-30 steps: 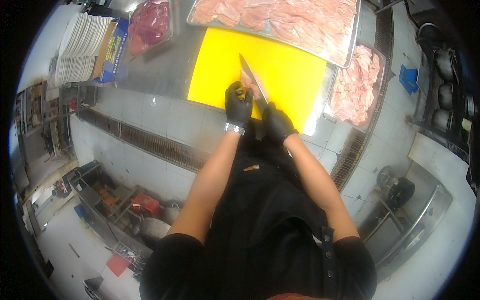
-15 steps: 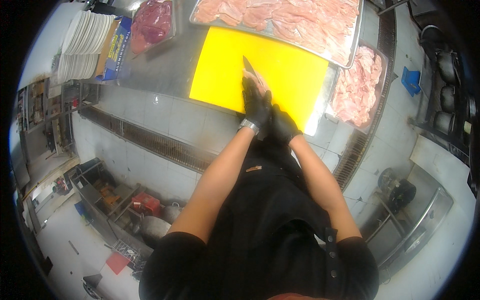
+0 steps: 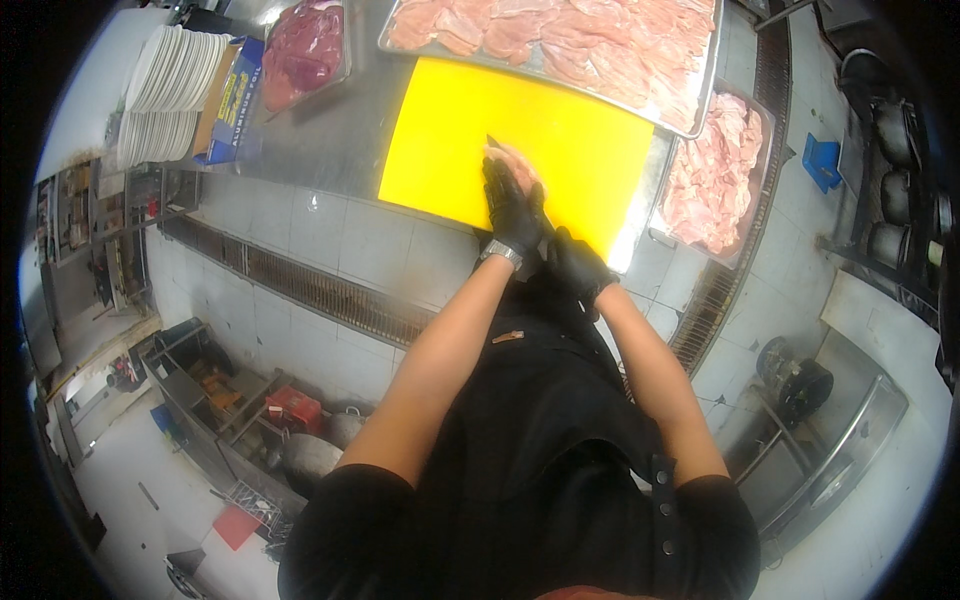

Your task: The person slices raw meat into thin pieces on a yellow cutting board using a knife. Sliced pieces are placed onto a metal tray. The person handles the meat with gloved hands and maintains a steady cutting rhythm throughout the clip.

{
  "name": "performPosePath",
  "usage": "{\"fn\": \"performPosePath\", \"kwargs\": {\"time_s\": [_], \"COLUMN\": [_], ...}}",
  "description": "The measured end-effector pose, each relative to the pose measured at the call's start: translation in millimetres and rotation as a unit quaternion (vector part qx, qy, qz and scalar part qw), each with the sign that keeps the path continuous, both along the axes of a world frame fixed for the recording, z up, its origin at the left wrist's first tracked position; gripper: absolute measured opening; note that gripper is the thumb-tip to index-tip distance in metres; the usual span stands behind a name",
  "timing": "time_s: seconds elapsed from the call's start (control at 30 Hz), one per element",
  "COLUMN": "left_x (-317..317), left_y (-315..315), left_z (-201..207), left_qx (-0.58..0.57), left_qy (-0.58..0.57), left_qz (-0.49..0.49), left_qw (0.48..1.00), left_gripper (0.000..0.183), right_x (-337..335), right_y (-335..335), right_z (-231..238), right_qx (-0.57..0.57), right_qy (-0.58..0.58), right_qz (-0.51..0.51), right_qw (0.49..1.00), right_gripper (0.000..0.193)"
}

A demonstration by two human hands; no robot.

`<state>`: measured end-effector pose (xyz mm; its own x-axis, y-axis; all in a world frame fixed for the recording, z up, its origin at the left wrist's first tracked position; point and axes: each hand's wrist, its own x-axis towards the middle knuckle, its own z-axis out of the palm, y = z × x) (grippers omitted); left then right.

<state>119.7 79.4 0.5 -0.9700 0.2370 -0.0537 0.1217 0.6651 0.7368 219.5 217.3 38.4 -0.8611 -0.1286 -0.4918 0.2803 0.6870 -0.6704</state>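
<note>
On a yellow cutting board (image 3: 585, 130) lies a small piece of raw chicken (image 3: 524, 168). My left hand (image 3: 515, 212), in a black glove and with a watch at the wrist, rests flat on the chicken with its fingers stretched out. My right hand (image 3: 580, 264), also gloved in black, is closed at the board's near edge, around a knife handle that its fingers hide. The tip of the knife (image 3: 491, 141) pokes out past the far end of the chicken; most of the blade is hidden by the meat and my left hand.
Beyond the board is a metal tray (image 3: 560, 72) of flattened raw chicken. A tub (image 3: 762, 160) of chicken pieces stands at the right. At the left are a tray of dark red meat (image 3: 303, 55), a foil box (image 3: 233, 100) and stacked white plates (image 3: 172, 80).
My right hand has drawn back toward me and slightly right, apart from the left hand. The knife has come back too, showing less blade beyond the chicken. My left hand stays almost in place.
</note>
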Motion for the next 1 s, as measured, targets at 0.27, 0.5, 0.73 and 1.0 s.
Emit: {"fn": "performPosePath", "kwargs": {"time_s": [0.27,0.5,0.73,1.0], "left_x": [-5.5,-33.3,-46.9,-48.1], "left_y": [-1.4,-20.7,-42.8,-55.3], "left_z": [-1.1,-4.4,23.9,38.5], "left_qx": [0.03,0.025,-0.056,-0.057], "left_qy": [0.02,0.052,0.054,-0.02], "left_qz": [0.006,0.091,0.095,0.038], "left_qw": [0.999,0.994,0.992,0.997], "left_gripper": [0.094,0.069,0.032,0.034], "right_x": [33.4,42.2,37.7,36.8], "right_y": [-3.0,-15.6,-20.4,-33.7], "right_z": [21.5,33.5,36.3,43.6], "right_qx": [-0.001,-0.025,0.004,0.036], "right_qy": [-0.032,0.027,0.01,-0.078], "right_qz": [-0.024,-0.063,-0.05,-0.068], "right_qw": [0.999,0.997,0.999,0.994], "right_gripper": [0.03,0.03,0.034,0.04]}}
